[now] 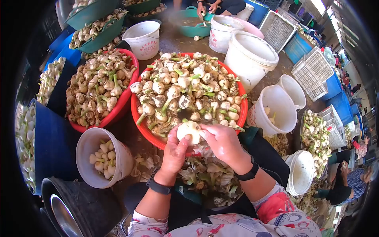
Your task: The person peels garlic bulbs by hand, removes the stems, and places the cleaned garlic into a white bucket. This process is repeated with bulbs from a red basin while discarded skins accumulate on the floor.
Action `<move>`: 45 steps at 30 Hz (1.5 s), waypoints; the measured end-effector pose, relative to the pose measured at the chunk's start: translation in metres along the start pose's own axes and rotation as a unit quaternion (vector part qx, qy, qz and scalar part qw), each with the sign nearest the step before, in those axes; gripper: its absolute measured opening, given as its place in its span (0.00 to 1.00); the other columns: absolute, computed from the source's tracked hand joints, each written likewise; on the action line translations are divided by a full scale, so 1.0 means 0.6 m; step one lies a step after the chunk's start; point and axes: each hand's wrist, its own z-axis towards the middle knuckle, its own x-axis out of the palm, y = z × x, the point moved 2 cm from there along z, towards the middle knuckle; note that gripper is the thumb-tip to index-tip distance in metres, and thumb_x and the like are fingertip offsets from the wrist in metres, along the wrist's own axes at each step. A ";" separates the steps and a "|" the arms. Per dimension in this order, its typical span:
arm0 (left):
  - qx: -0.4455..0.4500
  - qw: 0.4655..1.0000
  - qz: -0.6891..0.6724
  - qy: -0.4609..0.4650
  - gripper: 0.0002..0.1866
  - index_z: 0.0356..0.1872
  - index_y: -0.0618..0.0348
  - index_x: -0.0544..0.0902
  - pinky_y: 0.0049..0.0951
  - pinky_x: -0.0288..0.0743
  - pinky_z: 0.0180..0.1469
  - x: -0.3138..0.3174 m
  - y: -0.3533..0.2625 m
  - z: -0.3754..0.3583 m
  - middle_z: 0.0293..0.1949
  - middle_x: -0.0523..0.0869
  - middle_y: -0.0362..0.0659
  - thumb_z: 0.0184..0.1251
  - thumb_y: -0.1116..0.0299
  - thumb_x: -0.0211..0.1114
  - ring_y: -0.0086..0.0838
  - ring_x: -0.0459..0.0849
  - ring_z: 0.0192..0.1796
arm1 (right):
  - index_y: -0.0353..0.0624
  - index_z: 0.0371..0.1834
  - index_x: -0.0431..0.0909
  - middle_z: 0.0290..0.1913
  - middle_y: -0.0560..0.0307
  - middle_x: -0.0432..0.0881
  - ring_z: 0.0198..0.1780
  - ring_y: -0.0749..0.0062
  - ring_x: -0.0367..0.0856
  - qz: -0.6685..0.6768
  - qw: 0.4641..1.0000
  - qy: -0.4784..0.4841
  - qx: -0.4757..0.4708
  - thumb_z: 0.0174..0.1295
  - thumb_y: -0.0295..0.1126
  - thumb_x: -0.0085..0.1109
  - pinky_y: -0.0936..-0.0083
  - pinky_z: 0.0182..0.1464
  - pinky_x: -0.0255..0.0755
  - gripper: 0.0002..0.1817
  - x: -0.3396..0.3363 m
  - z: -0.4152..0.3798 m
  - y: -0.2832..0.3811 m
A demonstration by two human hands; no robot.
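Note:
A large pale garlic bulb (188, 132) is held up between both hands, over the near edge of a red basin (245, 103). My left hand (175, 149) wraps its fingers and thumb round the bulb's left and lower side. With thumb and fingers pinched at the bulb's right side, my right hand (222, 142) also grips it. Unpeeled garlic bulbs (184, 101) with green stems fill the basin, some in water. Below the hands lie loose garlic skins (213, 175).
A white bucket (83, 158) at the left holds peeled bulbs. Another red basin (132, 93) of garlic stands behind it. White buckets (272, 106) line the right side. At the top, another person's hands (207, 8) work over a green basin (191, 31).

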 end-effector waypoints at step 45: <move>-0.142 0.946 -0.284 0.072 0.25 0.39 0.61 0.73 0.22 0.61 0.15 0.014 0.002 -0.018 0.14 0.74 0.44 0.54 0.47 0.47 0.28 0.69 0.13 | 0.34 0.27 0.76 0.22 0.49 0.75 0.23 0.59 0.74 0.075 0.993 0.077 -0.046 0.55 0.29 0.51 0.71 0.28 0.66 0.08 -0.044 -0.054 -0.050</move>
